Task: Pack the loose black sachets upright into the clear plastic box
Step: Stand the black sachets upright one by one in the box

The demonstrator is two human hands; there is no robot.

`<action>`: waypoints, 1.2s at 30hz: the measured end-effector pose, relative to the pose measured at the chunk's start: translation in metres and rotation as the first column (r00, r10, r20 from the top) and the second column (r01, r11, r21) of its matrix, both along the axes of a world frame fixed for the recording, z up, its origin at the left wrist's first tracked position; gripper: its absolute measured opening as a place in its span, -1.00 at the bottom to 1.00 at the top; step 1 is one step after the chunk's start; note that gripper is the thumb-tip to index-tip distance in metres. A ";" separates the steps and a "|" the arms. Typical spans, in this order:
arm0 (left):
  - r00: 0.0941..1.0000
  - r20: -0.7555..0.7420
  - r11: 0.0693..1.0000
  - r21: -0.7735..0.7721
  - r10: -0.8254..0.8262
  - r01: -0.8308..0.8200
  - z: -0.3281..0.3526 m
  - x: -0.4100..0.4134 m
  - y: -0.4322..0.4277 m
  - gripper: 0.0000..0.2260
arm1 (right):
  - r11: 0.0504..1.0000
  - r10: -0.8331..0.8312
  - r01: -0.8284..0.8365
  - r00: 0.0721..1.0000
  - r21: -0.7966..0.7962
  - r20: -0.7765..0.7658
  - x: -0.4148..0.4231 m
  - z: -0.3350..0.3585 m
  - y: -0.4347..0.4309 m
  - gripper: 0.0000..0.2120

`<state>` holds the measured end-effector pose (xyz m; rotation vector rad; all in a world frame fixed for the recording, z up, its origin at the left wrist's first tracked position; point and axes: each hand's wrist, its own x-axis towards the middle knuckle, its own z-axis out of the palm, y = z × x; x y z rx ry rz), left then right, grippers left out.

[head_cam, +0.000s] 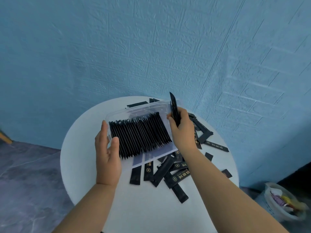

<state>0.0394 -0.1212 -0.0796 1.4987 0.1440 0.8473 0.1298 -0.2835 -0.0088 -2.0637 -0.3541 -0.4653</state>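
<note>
The clear plastic box (134, 107) on the bench (80, 165) is judged mostly filled by a row of upright sachets (139, 135). Its left wall is pinched by the left grip (107, 153), and one sachet (173, 106) is clasped in the right grip (181, 132) over the right end. Many loose sachets (168, 174) are left scattered, some tucked under the box.

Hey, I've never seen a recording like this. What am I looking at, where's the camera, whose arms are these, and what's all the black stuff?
No machine here: a person wears one camera on the head, so you look down along their arms. On the round white table sits a clear plastic box with a packed row of black sachets standing on edge. The left hand holds the box's left end. The right hand holds spare sachets upright at the right end. Around it lie loose sachets.
</note>
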 end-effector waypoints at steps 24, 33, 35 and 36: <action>1.000 0.006 0.998 0.056 -0.001 0.000 -0.004 0.003 0.003 -0.58 | 0.945 -0.169 0.128 0.978 -0.300 -0.118 0.004 -0.008 0.000 -0.80; 1.000 0.014 0.998 0.064 0.008 -0.009 -0.006 0.004 0.004 -0.59 | 0.920 -0.179 0.099 0.967 -0.380 -0.181 0.002 -0.008 0.000 -0.63; 1.000 0.015 0.998 0.061 0.007 -0.008 -0.006 0.004 0.004 -0.59 | 0.923 -0.180 0.102 0.967 -0.370 -0.182 0.004 -0.009 -0.002 -0.64; 1.000 0.017 0.998 0.059 0.005 -0.006 -0.006 0.003 0.004 -0.59 | 0.924 -0.185 0.112 0.968 -0.366 -0.170 0.005 -0.009 -0.003 -0.65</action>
